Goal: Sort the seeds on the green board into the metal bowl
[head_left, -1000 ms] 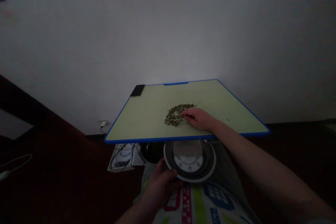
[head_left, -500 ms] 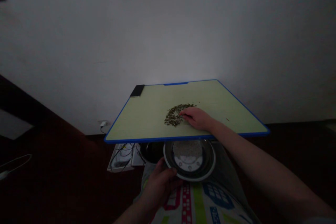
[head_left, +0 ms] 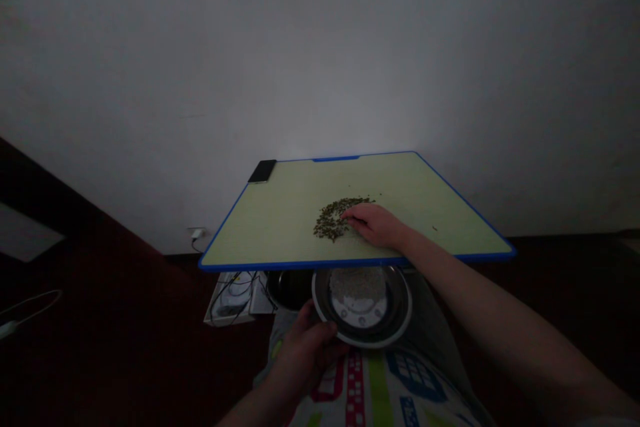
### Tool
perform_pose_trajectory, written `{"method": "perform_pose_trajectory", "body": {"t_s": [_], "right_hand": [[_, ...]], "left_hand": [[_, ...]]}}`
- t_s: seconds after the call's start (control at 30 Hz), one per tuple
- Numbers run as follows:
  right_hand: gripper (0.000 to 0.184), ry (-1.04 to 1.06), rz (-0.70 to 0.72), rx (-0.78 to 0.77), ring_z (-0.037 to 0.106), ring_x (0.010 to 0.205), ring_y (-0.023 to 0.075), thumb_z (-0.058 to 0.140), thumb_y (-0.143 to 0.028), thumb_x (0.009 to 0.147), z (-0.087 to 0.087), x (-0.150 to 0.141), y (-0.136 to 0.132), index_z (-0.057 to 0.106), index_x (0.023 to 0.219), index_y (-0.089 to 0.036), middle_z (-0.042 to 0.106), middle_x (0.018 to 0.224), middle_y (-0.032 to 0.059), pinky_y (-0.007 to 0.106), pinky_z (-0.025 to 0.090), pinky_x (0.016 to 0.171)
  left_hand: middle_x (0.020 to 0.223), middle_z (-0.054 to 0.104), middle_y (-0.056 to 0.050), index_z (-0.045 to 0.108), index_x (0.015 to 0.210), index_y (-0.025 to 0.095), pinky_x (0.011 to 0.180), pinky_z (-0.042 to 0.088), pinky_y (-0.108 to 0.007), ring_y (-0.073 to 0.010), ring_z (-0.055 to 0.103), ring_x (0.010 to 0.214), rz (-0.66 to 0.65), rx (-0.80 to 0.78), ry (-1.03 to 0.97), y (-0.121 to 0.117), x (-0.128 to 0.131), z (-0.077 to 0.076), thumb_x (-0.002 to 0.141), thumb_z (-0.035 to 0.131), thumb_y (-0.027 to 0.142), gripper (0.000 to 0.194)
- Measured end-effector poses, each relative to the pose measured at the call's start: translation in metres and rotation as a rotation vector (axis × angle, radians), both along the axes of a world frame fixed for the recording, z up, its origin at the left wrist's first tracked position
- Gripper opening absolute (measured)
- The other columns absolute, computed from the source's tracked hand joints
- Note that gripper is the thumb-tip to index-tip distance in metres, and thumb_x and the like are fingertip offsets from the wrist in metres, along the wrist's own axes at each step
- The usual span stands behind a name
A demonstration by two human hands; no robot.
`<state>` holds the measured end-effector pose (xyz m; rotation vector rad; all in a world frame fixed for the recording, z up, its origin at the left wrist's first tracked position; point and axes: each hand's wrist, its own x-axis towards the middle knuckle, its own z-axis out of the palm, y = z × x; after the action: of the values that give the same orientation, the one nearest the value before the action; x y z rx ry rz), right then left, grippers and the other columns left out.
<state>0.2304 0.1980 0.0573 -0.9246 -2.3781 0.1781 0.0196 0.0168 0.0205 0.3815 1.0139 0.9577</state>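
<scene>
My left hand (head_left: 313, 343) grips the near-left rim of a metal bowl (head_left: 404, 320), which sits at my lap just under the table's front edge. Inside the bowl lies a layer of pale, fine material. On the table, my right hand (head_left: 373, 221) rests at the right side of a spread of small dark greenish-brown pieces (head_left: 327, 220), like seeds or dried bits. Its fingertips are pinched together among them; whatever is between them is too small to make out.
The pale table (head_left: 280, 227) has a blue edge and stands against the wall. A black phone (head_left: 262, 171) lies at its far left corner. Below are a second dark bowl (head_left: 290, 290), a white box (head_left: 227, 313) with cables, and a plugged-in charger (head_left: 197, 234).
Hardly anything differs. The view has shifted very slightly, while both hands, the bowl and the pile keep their places.
</scene>
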Motion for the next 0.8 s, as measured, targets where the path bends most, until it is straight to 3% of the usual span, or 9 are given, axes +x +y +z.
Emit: {"method": "perform_pose_trajectory", "body": {"t_s": [0.8], "right_hand": [[0.027, 0.013, 0.054, -0.046, 0.065, 0.098, 0.0200, 0.048, -0.019, 0.091, 0.0010, -0.0027, -0.0009, 0.068, 0.109, -0.015, 0.072, 0.102, 0.0113, 0.035, 0.049, 0.088]], "left_hand": [[0.094, 0.071, -0.006, 0.048, 0.112, 0.020, 0.071, 0.057, -0.035, -0.0227, 0.071, 0.079, 0.013, -0.008, -0.011, -0.0016, 0.0005, -0.0015, 0.060, 0.075, 0.011, 0.059]]}}
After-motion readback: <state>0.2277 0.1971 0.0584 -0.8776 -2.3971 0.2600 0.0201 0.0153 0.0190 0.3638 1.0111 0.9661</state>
